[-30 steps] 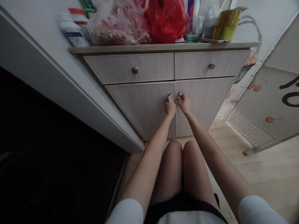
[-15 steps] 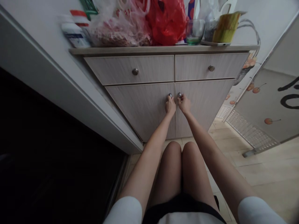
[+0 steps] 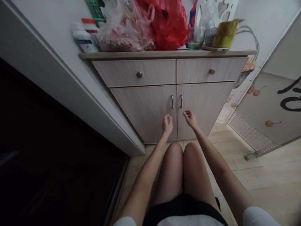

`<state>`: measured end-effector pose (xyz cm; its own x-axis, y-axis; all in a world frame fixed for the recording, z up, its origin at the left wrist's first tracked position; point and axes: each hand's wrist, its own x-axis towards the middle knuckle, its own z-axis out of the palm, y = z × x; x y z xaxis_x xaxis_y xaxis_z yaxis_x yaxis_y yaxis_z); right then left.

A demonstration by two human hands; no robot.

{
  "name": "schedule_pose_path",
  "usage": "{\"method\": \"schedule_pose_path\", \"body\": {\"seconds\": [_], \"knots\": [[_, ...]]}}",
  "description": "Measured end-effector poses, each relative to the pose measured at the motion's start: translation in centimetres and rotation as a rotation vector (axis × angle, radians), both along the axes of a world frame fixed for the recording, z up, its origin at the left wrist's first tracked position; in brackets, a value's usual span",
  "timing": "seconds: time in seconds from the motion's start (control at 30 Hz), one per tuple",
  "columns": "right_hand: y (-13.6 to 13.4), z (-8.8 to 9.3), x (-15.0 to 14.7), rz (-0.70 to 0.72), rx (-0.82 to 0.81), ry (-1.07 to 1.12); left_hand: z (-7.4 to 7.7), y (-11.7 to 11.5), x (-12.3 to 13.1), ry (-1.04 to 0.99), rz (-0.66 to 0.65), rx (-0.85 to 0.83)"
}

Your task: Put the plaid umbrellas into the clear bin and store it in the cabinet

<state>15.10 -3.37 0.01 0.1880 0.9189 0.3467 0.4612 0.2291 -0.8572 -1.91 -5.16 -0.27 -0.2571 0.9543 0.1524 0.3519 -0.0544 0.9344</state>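
Observation:
A pale wood-grain cabinet stands before me with its left door (image 3: 141,110) and right door (image 3: 199,106) closed. Two metal pulls, the left handle (image 3: 172,101) and the right handle (image 3: 181,101), sit side by side near the centre seam. My left hand (image 3: 167,124) is below the left handle, apart from it, with fingers curled in and nothing seen in them. Under the right handle and a little to its right is my right hand (image 3: 191,119), empty, its fingers loosely bent and apart from the thumb.
On the cabinet top (image 3: 141,55) are a white bottle (image 3: 84,40), a clear plastic bag (image 3: 127,34), a red bag (image 3: 169,28), a glass (image 3: 196,37) and a yellow container (image 3: 224,34). A dark doorway (image 3: 47,150) lies left; a panel (image 3: 263,103) stands right.
Both hands have let go of the door handles and drawn back toward me. The handles now show fully, and the doors remain closed. My view has shifted slightly.

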Motion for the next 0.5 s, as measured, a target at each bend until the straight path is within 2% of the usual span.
{"method": "schedule_pose_path", "body": {"seconds": [0.13, 0.23, 0.37, 0.43, 0.5], "knots": [[-4.6, -5.3, 3.5, 0.034, -0.236, -0.036, -5.1, -7.6, -4.3, -0.006, -0.026, -0.163], [-8.2, -7.9, 7.2, -0.014, -0.311, -0.066, -7.2, -12.4, -7.8, 0.025, 0.018, -0.254], [-13.0, -9.9, 11.6, -0.092, -0.425, -0.158, -8.1, -16.6, -12.0, 0.076, 0.062, -0.331], [-14.5, -10.0, 12.5, -0.108, -0.47, -0.209, -8.0, -17.2, -13.3, 0.096, 0.064, -0.349], [-15.0, -9.1, 12.1, -0.105, -0.472, -0.236, -7.5, -16.7, -13.6, 0.111, 0.057, -0.352]]}}
